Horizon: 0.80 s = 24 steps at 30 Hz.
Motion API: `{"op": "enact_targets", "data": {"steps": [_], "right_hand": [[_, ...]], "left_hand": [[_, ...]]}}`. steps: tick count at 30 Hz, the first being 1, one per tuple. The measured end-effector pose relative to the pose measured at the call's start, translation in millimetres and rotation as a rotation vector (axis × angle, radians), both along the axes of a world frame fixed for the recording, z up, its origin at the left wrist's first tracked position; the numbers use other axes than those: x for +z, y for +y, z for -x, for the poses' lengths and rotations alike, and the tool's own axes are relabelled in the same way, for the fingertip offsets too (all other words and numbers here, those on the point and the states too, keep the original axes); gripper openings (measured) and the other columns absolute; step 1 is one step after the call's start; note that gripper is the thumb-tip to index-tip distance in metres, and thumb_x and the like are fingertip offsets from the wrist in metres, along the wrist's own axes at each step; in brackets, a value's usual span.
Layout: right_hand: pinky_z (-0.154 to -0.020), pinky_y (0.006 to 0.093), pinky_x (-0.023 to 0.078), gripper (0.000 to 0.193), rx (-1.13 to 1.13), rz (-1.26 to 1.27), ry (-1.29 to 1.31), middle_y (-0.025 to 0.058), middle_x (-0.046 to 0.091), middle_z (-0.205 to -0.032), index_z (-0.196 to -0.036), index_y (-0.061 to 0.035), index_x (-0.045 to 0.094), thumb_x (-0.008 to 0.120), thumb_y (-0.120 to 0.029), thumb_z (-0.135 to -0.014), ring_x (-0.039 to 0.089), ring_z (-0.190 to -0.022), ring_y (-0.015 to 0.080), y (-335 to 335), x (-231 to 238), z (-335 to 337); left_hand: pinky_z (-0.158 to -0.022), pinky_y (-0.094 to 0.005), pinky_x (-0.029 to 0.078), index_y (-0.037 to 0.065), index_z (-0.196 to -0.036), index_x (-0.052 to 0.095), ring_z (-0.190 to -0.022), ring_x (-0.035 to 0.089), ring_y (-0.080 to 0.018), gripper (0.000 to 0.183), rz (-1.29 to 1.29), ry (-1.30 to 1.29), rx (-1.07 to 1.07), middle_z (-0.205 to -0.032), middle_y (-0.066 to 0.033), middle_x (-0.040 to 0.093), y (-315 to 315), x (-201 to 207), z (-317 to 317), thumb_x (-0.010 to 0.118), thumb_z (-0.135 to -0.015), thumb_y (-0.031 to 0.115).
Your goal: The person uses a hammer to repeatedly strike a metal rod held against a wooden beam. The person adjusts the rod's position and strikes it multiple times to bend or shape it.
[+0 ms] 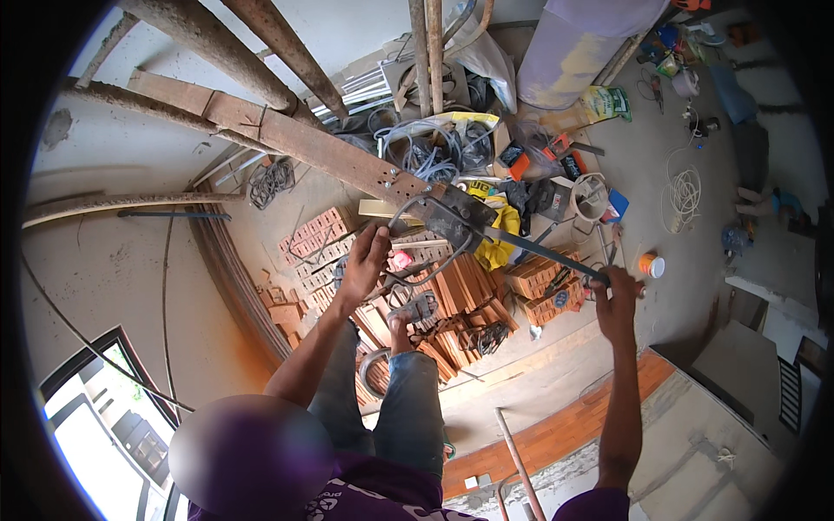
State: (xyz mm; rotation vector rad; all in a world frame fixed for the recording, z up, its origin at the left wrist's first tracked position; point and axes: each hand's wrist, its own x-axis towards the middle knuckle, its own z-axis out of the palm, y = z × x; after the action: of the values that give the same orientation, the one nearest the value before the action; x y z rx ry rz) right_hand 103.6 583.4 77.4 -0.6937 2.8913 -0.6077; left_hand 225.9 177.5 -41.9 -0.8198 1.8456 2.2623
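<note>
At the rusty steel beam (287, 135), you are gripping a bent steel rod (408, 213) with your left hand (365, 260), fingers clenched around it. Your right hand (618, 291) is clasping the long bender handle (543, 252). The rod is sitting in the bending jig (456, 217), already curved; bending looks partway done.

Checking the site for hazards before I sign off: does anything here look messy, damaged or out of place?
Yes. The steel beam that the left hand and right hand work at is heavily rusted. Below it, bricks lie in loose, tumbled heaps, and tangled cables and tools are strewn across the floor.
</note>
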Motion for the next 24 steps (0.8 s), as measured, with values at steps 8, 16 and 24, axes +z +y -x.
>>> {"op": "enact_targets", "data": {"steps": [8, 16, 24], "right_hand": [[-0.084, 0.0409, 0.034, 0.032, 0.433, -0.218, 0.037, 0.0101, 0.056, -0.084, -0.093, -0.0028, 0.059, 0.072, -0.030, -0.082, 0.051, -0.086, 0.0291, -19.2, 1.1, 124.9], [-0.089, 0.0404, 0.036, 0.044, 0.705, -0.291, 0.045, 0.0119, 0.059, -0.091, -0.096, -0.0003, 0.061, 0.070, -0.041, -0.081, 0.051, -0.089, 0.0293, -70.1, 11.3, 198.6], [-0.088, 0.0439, 0.036, 0.047, 0.791, -0.242, 0.083, 0.0162, 0.054, -0.088, -0.093, 0.0035, 0.057, 0.072, -0.038, -0.078, 0.048, -0.089, 0.0344, -84.7, -4.7, 214.3]], "left_hand": [[-0.050, -0.0240, 0.032, 0.002, -0.093, 0.056, -0.056, 0.037, -0.0058, 0.037, 0.197, 0.033, -0.018, -0.062, 0.0029, 0.041, 1.9, -1.8, 2.3, 0.045, -0.103, 0.036], [-0.048, -0.0229, 0.031, 0.002, -0.094, 0.060, -0.052, 0.035, -0.0036, 0.038, 0.242, 0.070, -0.021, -0.060, 0.0066, 0.039, 2.5, -9.6, 2.3, 0.044, -0.104, 0.036], [-0.049, -0.0244, 0.029, 0.000, -0.094, 0.061, -0.055, 0.034, -0.0044, 0.036, 0.168, 0.029, 0.058, -0.061, 0.0047, 0.041, 4.4, -12.4, 1.3, 0.050, -0.102, 0.033]]}}
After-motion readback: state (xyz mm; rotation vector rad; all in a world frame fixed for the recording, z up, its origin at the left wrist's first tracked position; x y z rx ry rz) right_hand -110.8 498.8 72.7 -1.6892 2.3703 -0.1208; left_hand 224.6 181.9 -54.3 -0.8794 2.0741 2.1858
